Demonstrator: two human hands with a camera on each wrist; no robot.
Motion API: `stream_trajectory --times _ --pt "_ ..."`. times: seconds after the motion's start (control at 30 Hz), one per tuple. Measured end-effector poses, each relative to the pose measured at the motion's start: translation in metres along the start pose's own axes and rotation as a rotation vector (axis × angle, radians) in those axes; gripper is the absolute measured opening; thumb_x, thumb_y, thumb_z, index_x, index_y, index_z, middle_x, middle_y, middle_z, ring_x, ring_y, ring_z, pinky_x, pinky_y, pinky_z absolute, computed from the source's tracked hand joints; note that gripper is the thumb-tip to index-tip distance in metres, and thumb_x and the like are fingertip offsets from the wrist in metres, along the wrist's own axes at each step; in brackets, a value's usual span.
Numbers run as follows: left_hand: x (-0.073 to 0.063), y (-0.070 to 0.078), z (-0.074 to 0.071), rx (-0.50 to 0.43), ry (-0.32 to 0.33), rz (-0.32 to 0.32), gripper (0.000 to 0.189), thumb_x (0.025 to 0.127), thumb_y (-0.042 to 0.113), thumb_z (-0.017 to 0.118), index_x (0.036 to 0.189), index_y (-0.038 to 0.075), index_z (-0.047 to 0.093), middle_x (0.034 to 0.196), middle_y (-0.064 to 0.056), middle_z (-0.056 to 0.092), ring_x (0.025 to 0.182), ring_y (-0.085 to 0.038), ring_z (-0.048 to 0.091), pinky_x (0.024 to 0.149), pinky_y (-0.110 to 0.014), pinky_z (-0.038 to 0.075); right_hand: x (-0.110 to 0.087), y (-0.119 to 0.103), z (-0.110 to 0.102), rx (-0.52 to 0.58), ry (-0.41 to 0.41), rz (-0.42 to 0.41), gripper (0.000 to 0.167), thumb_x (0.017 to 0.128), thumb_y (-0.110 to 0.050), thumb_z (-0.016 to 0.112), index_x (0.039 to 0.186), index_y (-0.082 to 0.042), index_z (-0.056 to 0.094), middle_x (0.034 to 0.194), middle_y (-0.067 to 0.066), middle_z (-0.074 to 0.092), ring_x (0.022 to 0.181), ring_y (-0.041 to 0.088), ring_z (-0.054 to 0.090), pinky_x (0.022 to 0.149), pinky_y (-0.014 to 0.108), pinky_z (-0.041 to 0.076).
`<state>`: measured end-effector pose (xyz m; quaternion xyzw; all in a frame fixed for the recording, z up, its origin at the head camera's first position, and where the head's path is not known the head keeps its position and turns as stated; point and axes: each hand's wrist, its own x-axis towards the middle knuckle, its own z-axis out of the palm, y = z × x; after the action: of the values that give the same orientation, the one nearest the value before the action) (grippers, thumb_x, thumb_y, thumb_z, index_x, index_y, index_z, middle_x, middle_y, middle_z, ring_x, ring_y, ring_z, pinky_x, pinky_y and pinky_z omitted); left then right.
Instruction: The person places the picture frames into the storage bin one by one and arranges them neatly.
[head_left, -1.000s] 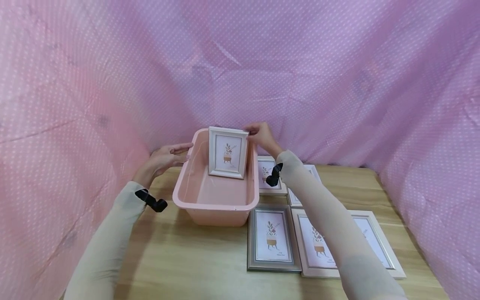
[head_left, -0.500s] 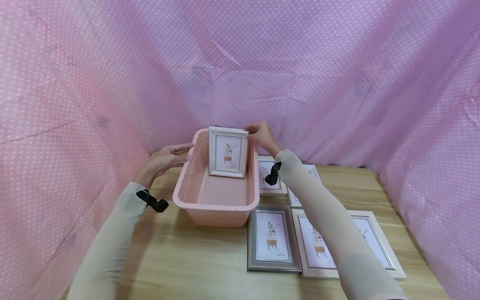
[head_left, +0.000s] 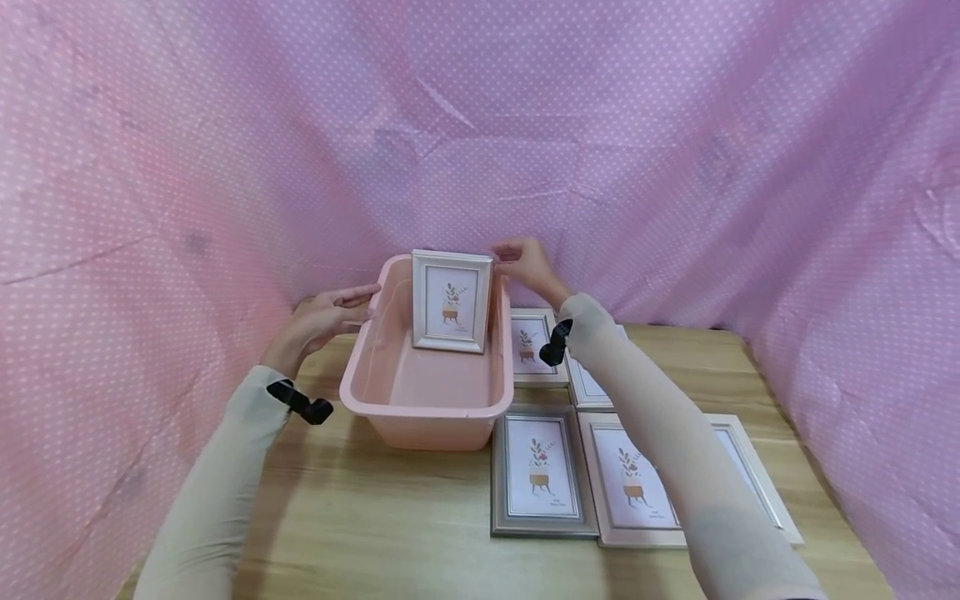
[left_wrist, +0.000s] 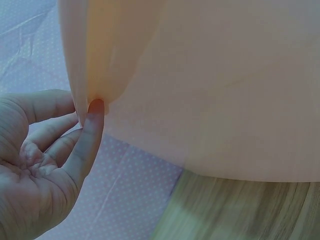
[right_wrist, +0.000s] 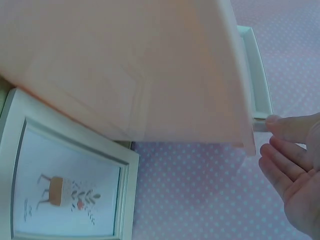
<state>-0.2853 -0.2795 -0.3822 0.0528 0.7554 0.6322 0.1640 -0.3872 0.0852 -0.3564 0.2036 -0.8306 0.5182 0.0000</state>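
Note:
A pale picture frame (head_left: 450, 304) with a potted-plant print leans against the back wall inside a pink plastic basin (head_left: 426, 412). My right hand (head_left: 528, 265) is at the frame's upper right corner. In the right wrist view the thumb (right_wrist: 287, 126) touches that corner and the other fingers are apart from it, loosely bent. At the basin's left side, my left hand (head_left: 318, 321) holds the rim. In the left wrist view one fingertip (left_wrist: 96, 106) presses under the rim and another digit passes behind its edge. The frame's back edge is hidden in the head view.
Right of the basin, several picture frames lie face up: a small pale one (head_left: 534, 382), a dark grey one (head_left: 543, 529), and light ones such as the large frame (head_left: 637, 537). My right forearm covers some. Pink dotted cloth (head_left: 480, 192) hangs around the wooden table (head_left: 360, 533).
The right fingertips have shifted slightly right, away from the frame's corner. The view has drifted a little. The leaning frame and the left hand stay as they were.

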Motion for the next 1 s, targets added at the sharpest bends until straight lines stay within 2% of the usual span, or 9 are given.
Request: stream_trajectory --times 0.2,0.43,0.57,0.67,0.8,0.9,1.0 --pt "-0.001 0.001 -0.002 0.0 0.012 0.001 0.067 0.101 0.006 0.062 0.16 0.003 0.03 0.165 -0.02 0.031 0.108 0.006 0.06 0.091 -0.018 0.056 -0.006 0.003 -0.013 -0.027 -0.037 -0.004 0.043 0.088 0.008 0.07 0.13 0.013 0.061 0.133 0.031 0.063 0.123 0.044 0.063 0.106 0.045 0.053" --pt "-0.001 -0.001 -0.001 -0.007 0.012 -0.013 0.069 0.101 0.01 0.063 0.16 0.004 0.029 0.165 -0.019 0.03 0.106 0.006 0.062 0.091 -0.019 0.056 -0.02 0.013 -0.034 -0.103 -0.086 -0.039 0.045 0.088 0.01 0.069 0.131 0.015 0.059 0.131 0.037 0.06 0.118 0.052 0.061 0.105 0.049 0.053" --pt "0.0 -0.004 0.001 -0.024 0.007 -0.009 0.069 0.102 0.01 0.063 0.16 0.004 0.028 0.166 -0.02 0.029 0.105 0.006 0.063 0.09 -0.018 0.056 -0.034 0.022 -0.047 -0.13 -0.101 -0.026 0.046 0.088 0.007 0.072 0.132 0.013 0.059 0.131 0.035 0.062 0.117 0.05 0.063 0.104 0.05 0.053" --pt "0.001 -0.007 0.002 -0.033 -0.005 -0.005 0.069 0.102 0.01 0.062 0.161 0.004 0.027 0.166 -0.02 0.028 0.106 0.006 0.062 0.09 -0.019 0.056 -0.044 0.034 -0.058 -0.118 -0.094 -0.002 0.047 0.088 0.005 0.073 0.133 0.011 0.059 0.131 0.034 0.062 0.115 0.047 0.065 0.1 0.043 0.057" --pt "-0.001 -0.009 0.003 -0.028 -0.014 0.005 0.069 0.103 0.01 0.061 0.161 0.003 0.025 0.167 -0.021 0.026 0.107 0.007 0.061 0.092 -0.019 0.056 -0.057 0.052 -0.072 -0.094 -0.081 0.032 0.048 0.089 0.003 0.073 0.135 0.01 0.059 0.131 0.035 0.061 0.11 0.041 0.068 0.081 0.024 0.06" --pt "-0.002 -0.008 0.003 -0.032 -0.012 0.013 0.068 0.103 0.008 0.06 0.161 0.002 0.025 0.167 -0.022 0.025 0.107 0.007 0.061 0.092 -0.019 0.056 -0.067 0.063 -0.084 -0.064 -0.061 0.059 0.048 0.09 0.003 0.073 0.135 0.011 0.058 0.13 0.037 0.061 0.101 0.031 0.07 0.07 0.018 0.057" --pt "-0.002 -0.005 0.004 -0.055 -0.009 0.022 0.068 0.102 0.007 0.06 0.16 0.0 0.025 0.166 -0.025 0.025 0.107 0.005 0.062 0.091 -0.019 0.057 -0.078 0.074 -0.098 -0.035 -0.035 0.083 0.048 0.09 0.004 0.072 0.135 0.012 0.057 0.129 0.04 0.059 0.094 0.017 0.069 0.071 0.016 0.057"
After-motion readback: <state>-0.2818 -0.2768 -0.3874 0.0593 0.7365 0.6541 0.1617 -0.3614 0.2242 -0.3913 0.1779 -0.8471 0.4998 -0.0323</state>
